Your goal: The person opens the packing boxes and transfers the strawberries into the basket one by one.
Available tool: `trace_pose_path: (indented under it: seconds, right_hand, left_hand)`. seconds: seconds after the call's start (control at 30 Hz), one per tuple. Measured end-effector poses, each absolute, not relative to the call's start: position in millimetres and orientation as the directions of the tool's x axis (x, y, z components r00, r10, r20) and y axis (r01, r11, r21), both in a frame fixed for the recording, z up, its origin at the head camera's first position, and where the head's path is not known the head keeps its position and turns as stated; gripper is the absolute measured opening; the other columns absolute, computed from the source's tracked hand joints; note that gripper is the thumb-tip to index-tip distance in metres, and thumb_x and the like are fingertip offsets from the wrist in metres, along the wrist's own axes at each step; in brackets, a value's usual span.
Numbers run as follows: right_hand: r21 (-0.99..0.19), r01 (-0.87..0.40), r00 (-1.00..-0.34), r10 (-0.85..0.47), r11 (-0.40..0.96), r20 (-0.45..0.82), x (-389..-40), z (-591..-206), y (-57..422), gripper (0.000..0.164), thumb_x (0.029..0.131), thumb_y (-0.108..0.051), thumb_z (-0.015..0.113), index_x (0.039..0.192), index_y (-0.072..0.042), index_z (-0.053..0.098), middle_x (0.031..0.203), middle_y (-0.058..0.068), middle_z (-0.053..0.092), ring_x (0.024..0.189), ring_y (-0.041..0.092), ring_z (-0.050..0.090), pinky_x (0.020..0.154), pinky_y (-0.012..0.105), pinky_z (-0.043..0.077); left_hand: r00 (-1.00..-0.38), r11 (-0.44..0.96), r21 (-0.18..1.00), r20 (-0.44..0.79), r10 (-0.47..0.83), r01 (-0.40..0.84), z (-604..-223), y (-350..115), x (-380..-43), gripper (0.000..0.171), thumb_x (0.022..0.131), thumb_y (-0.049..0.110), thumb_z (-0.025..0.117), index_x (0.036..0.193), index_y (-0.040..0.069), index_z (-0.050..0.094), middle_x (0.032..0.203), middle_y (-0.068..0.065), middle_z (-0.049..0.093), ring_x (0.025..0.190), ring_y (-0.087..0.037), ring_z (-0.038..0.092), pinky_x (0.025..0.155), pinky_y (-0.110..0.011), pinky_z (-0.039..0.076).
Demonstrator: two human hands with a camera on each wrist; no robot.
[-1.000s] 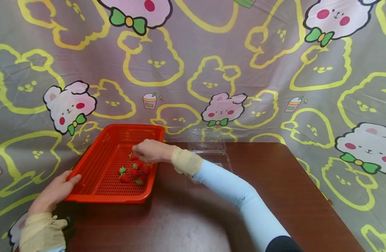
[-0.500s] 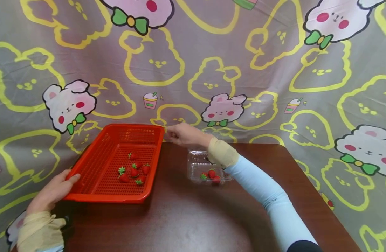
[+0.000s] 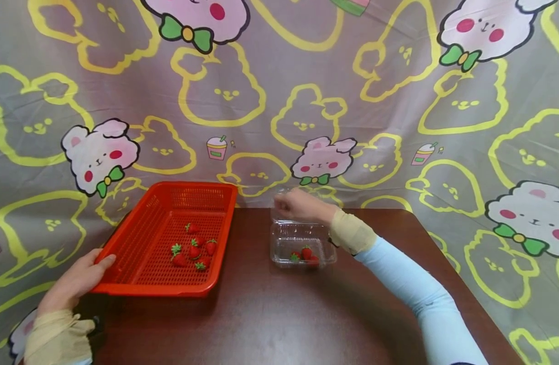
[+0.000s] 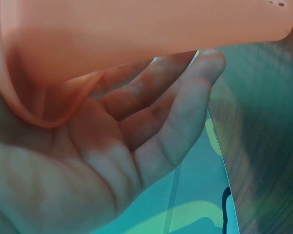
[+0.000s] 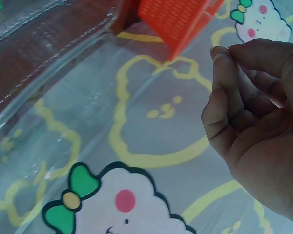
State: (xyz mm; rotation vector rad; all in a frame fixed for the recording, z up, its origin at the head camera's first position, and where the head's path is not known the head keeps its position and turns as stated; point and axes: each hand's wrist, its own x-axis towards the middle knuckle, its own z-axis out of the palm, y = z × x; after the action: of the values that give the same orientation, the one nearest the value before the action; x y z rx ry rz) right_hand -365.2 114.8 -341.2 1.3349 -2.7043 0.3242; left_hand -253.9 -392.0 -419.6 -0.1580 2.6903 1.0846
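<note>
My left hand [image 3: 80,276] grips the near left corner of a red plastic basket [image 3: 144,289], thumb over the rim. In the left wrist view, the fingers [image 4: 173,124] lie under the basket's wall. Several strawberries [image 3: 195,249] with green leaves lie on the basket's perforated floor. My right hand [image 3: 302,204] is above the back of a clear plastic clamshell box [image 3: 279,242], in front of its raised lid. In the right wrist view, its fingers [image 5: 217,109] are loosely curled, with nothing visible between them. Inside the clamshell's front, strawberries [image 3: 306,251] sit close together.
Basket and clamshell stand apart on a dark brown table [image 3: 261,314]. A grey cloth [image 3: 256,66] printed with rabbits and yellow outlines hangs right behind the table's back edge. The clamshell's lid [image 5: 53,122] leans toward this cloth.
My right hand has left the basket and moved right to above the clamshell, uncovering the strawberries in both containers. My left hand has stayed on the basket's corner.
</note>
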Motion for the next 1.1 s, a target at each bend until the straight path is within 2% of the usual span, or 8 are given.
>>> trace_pose_path:
  seconds: [0.1, 0.33, 0.47, 0.63, 0.73, 0.83, 0.97, 1.1]
  right_hand:
    - [-0.136, -0.786, -0.618, -0.767, 0.603, 0.169, -364.9, -347.4, 122.6, 0.011, 0.089, -0.007, 0.065, 0.081, -0.012, 0.059, 0.07, -0.002, 0.06, 0.062, 0.009, 0.054, 0.061, 0.023, 0.048]
    - [-0.204, -0.745, -0.661, -0.744, 0.635, 0.098, -361.8, -371.8, 140.2, 0.01, 0.087, -0.001, 0.062, 0.082, -0.01, 0.06, 0.07, -0.004, 0.056, 0.061, 0.005, 0.048, 0.056, 0.019, 0.042]
    - [-0.2, -0.725, -0.681, -0.73, 0.659, 0.06, -359.3, -386.6, 148.9, 0.012, 0.089, -0.003, 0.062, 0.081, -0.012, 0.059, 0.07, -0.005, 0.054, 0.061, 0.005, 0.047, 0.056, 0.02, 0.041]
    - [-0.224, -0.628, -0.746, -0.658, 0.746, -0.103, -355.8, -396.1, 156.4, 0.004, 0.088, -0.007, 0.069, 0.091, -0.008, 0.067, 0.073, -0.003, 0.061, 0.062, 0.009, 0.051, 0.058, 0.025, 0.045]
    - [-0.236, -0.563, -0.764, -0.608, 0.792, -0.218, -353.3, -401.3, 157.5, 0.013, 0.088, -0.012, 0.072, 0.099, -0.005, 0.069, 0.075, -0.002, 0.064, 0.063, 0.011, 0.053, 0.059, 0.028, 0.045]
    - [-0.219, -0.527, -0.771, -0.57, 0.821, -0.283, -350.0, -407.1, 156.5, 0.017, 0.087, -0.015, 0.074, 0.1, -0.005, 0.068, 0.074, -0.002, 0.061, 0.062, 0.012, 0.051, 0.058, 0.029, 0.042]
    - [-0.16, -0.517, -0.785, -0.54, 0.841, -0.303, -345.6, -414.6, 153.3, 0.015, 0.08, -0.012, 0.076, 0.091, -0.009, 0.067, 0.072, -0.003, 0.056, 0.063, 0.014, 0.047, 0.058, 0.03, 0.039]
    - [-0.092, -0.524, -0.796, -0.525, 0.847, -0.301, -343.7, -421.6, 150.7, 0.014, 0.075, -0.013, 0.079, 0.084, -0.014, 0.068, 0.074, -0.004, 0.06, 0.066, 0.014, 0.049, 0.06, 0.03, 0.041]
  left_hand:
    - [-0.968, 0.722, 0.669, -0.251, -0.008, -0.179, -418.9, -390.9, -253.8, 0.063, 0.105, 0.042, 0.032, 0.135, -0.014, 0.029, 0.112, -0.027, 0.054, 0.087, -0.02, 0.056, 0.071, -0.03, 0.043]
    - [-0.964, 0.722, 0.664, -0.265, -0.013, -0.192, -418.2, -389.9, -253.4, 0.063, 0.105, 0.041, 0.031, 0.136, -0.014, 0.028, 0.113, -0.026, 0.054, 0.089, -0.021, 0.056, 0.072, -0.029, 0.042]
    - [-0.959, 0.72, 0.664, -0.282, -0.01, -0.203, -417.9, -390.4, -255.1, 0.066, 0.105, 0.044, 0.032, 0.137, -0.013, 0.027, 0.114, -0.027, 0.053, 0.091, -0.024, 0.056, 0.072, -0.03, 0.042]
    - [-0.956, 0.719, 0.661, -0.294, -0.016, -0.216, -416.8, -390.1, -256.4, 0.067, 0.104, 0.046, 0.032, 0.137, -0.012, 0.027, 0.115, -0.026, 0.052, 0.094, -0.026, 0.055, 0.072, -0.032, 0.041]
    - [-0.954, 0.722, 0.655, -0.298, -0.025, -0.224, -416.0, -390.2, -255.9, 0.068, 0.105, 0.046, 0.032, 0.138, -0.013, 0.026, 0.116, -0.027, 0.052, 0.095, -0.027, 0.055, 0.073, -0.032, 0.041]
    - [-0.954, 0.724, 0.652, -0.3, -0.027, -0.226, -415.9, -390.3, -254.8, 0.068, 0.105, 0.045, 0.032, 0.139, -0.014, 0.025, 0.117, -0.028, 0.052, 0.096, -0.029, 0.056, 0.073, -0.031, 0.041]
    - [-0.952, 0.718, 0.657, -0.306, -0.026, -0.231, -417.3, -391.0, -254.8, 0.069, 0.104, 0.046, 0.033, 0.139, -0.014, 0.025, 0.119, -0.03, 0.051, 0.098, -0.03, 0.055, 0.074, -0.032, 0.042]
    - [-0.952, 0.722, 0.655, -0.304, -0.016, -0.222, -419.6, -392.5, -254.9, 0.071, 0.104, 0.047, 0.033, 0.139, -0.014, 0.025, 0.121, -0.031, 0.049, 0.1, -0.032, 0.055, 0.076, -0.035, 0.042]
